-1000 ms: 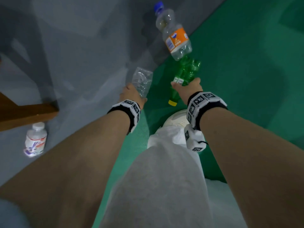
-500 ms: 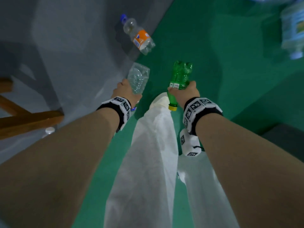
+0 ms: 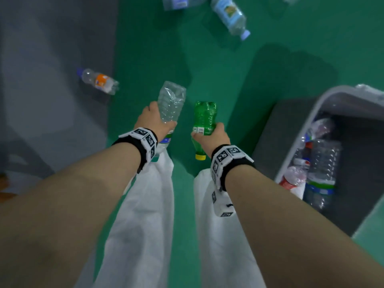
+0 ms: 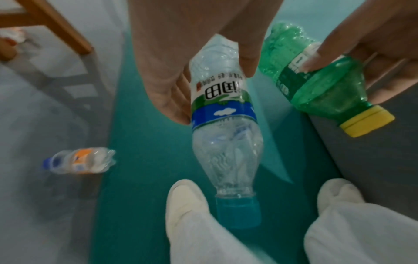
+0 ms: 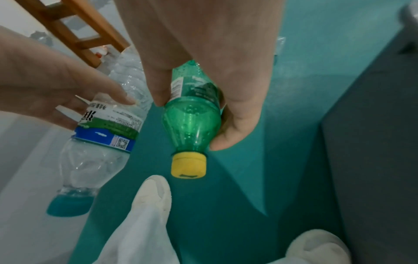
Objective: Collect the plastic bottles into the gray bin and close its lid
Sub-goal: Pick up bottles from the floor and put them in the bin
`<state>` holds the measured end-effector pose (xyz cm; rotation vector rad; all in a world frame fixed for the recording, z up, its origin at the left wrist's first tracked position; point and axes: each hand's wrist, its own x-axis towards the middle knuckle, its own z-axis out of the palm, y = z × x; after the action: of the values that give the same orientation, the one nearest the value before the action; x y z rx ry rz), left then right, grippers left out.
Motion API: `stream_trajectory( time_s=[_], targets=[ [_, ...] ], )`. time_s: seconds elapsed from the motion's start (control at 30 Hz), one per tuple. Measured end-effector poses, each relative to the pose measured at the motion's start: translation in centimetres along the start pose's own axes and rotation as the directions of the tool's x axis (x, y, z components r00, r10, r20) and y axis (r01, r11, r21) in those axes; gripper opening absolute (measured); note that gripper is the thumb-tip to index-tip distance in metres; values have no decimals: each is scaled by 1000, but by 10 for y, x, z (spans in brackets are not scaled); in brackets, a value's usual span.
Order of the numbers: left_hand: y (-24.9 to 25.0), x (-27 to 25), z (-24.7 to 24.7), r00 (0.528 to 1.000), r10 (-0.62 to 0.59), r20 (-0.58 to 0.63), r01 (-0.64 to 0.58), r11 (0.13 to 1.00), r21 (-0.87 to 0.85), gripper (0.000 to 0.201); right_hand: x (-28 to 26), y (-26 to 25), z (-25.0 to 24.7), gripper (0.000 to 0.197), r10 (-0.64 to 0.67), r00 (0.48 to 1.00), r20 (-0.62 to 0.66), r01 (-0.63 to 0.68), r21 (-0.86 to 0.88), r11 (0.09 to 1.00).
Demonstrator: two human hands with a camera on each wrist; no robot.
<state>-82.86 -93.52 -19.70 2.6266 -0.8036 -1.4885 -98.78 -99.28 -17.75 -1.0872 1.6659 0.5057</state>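
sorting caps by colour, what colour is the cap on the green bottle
Yellow cap on the green bottle, clearest in the right wrist view.

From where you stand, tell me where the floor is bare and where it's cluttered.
Bare green floor runs between the orange-label bottle on the left and the gray bin on the right, beyond both hands. Crowded: loose bottles at the top, such as the blue-label bottle, and the bin's inside, heaped with bottles.

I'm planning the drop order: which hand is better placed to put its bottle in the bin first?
Right. The right hand with the green bottle is on the side of the open bin; the left hand with the clear bottle is farther.
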Motion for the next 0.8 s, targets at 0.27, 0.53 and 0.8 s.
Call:
stream_trajectory(
  time_s=[0.27, 0.53, 0.8],
  targets=[
    [126, -55, 68, 975, 189, 118, -199, 977, 78, 59, -12, 78, -99, 79, 64, 992, -107, -41, 210, 977],
    [215, -113, 148, 931, 296, 214, -335, 925, 178, 61, -19, 179, -172, 67, 199, 968, -150, -116, 437, 892],
    [284, -152, 220, 876, 358, 325, -439, 869, 228, 47, -14, 278, -214, 71, 335, 921, -199, -183, 538, 823]
  ],
)
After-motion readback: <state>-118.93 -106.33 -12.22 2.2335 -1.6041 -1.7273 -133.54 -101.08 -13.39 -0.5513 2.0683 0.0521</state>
